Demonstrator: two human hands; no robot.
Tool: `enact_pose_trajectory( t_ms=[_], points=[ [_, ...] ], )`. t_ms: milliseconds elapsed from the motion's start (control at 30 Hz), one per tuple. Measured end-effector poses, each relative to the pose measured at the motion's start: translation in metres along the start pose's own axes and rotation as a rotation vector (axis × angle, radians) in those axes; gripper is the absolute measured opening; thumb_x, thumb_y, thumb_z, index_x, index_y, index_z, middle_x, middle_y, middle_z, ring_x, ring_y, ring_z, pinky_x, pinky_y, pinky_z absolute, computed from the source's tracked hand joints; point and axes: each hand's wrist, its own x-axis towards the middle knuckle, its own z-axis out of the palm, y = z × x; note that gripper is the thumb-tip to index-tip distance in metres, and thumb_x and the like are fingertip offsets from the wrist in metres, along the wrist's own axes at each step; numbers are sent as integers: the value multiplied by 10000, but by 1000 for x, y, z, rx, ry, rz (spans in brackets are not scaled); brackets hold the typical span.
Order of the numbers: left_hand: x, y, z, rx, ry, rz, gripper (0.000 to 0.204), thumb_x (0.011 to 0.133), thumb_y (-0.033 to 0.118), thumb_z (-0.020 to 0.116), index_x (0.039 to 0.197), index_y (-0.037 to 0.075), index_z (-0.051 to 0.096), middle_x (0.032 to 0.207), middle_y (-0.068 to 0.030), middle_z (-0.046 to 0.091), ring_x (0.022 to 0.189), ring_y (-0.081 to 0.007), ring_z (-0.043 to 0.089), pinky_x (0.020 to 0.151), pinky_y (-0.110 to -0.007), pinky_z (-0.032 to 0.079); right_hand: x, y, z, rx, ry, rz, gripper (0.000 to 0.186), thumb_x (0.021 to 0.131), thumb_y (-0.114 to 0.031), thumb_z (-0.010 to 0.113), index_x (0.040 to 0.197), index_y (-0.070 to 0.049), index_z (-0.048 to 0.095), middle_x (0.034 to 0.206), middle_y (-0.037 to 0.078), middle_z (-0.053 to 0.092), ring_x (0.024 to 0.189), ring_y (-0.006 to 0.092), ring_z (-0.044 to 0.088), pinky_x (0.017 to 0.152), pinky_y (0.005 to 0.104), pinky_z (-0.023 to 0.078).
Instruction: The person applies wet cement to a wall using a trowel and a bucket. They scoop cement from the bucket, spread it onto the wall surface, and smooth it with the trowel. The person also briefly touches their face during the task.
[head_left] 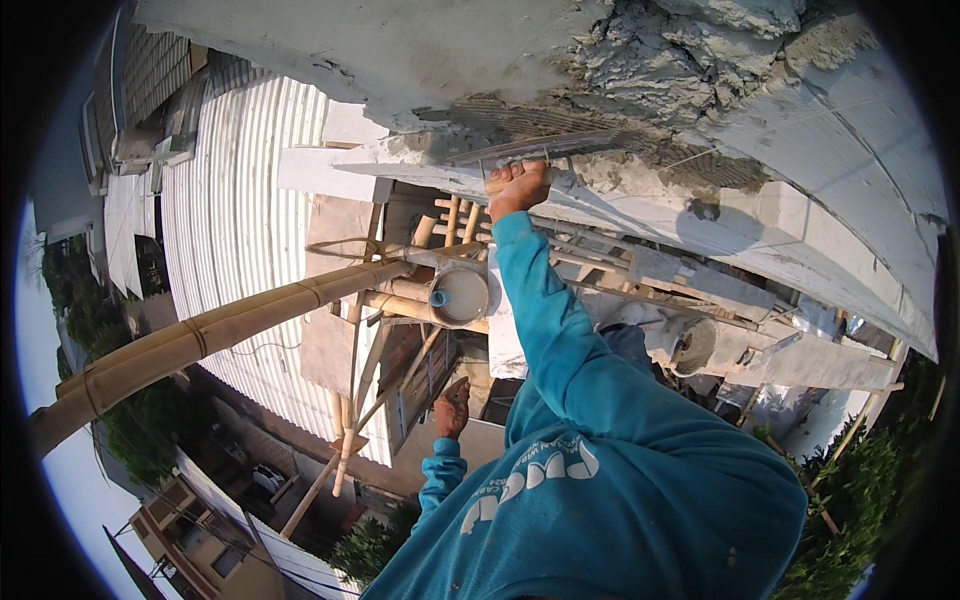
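Note:
My right hand (518, 188), at the end of an outstretched arm, is closed around the handle of a flat plastering trowel (575, 143). The trowel's blade lies along the lower edge of a grey, mortar-covered wall (450, 65). Beside the blade, the wet mortar (530, 118) carries fine combed ridges, and thicker, rough mortar (690, 60) clings farther right. Low on my left side, my left hand (452, 408) hangs away from the wall. Its fingers look loosely extended, with nothing visible in them.
A thick bamboo pole (220, 335) crosses the left side, lashed to scaffolding. A round bucket (462, 297) with a blue object in it stands below my right arm. Another bucket (690, 345) sits among planks (800, 365) at right. Corrugated roofing (235, 190) lies lower left.

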Motion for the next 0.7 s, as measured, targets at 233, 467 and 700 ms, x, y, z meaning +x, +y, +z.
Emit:
enact_pose_trajectory(
  t_ms=[233, 467, 700],
  points=[
    [-13, -4, 2, -65, 56, -12, 386, 958, 316, 589, 1136, -21, 656, 896, -151, 684, 828, -167, 627, 732, -303, 501, -4, 76, 12, -18, -45, -67, 161, 730, -121, 523, 646, -73, 395, 604, 41, 406, 462, 171, 395, 438, 331, 359],
    [-35, -24, 8, -142, 91, -85, 402, 955, 331, 580, 1161, -9, 645, 936, -185, 700, 865, -220, 691, 750, -334, 531, -34, 117, 22, -66, -31, -1, 97, 768, -86, 536, 707, -55, 467, 617, 32, 445, 488, 143, 436, 451, 296, 391],
    [-40, -71, 26, -157, 127, -72, 355, 959, 293, 581, 1162, 10, 649, 931, -144, 697, 828, -199, 665, 742, -336, 529, -66, 139, 14, -180, -138, 271, 190, 833, -166, 601, 704, -128, 467, 623, -26, 432, 513, 96, 428, 471, 251, 364]
  ],
)
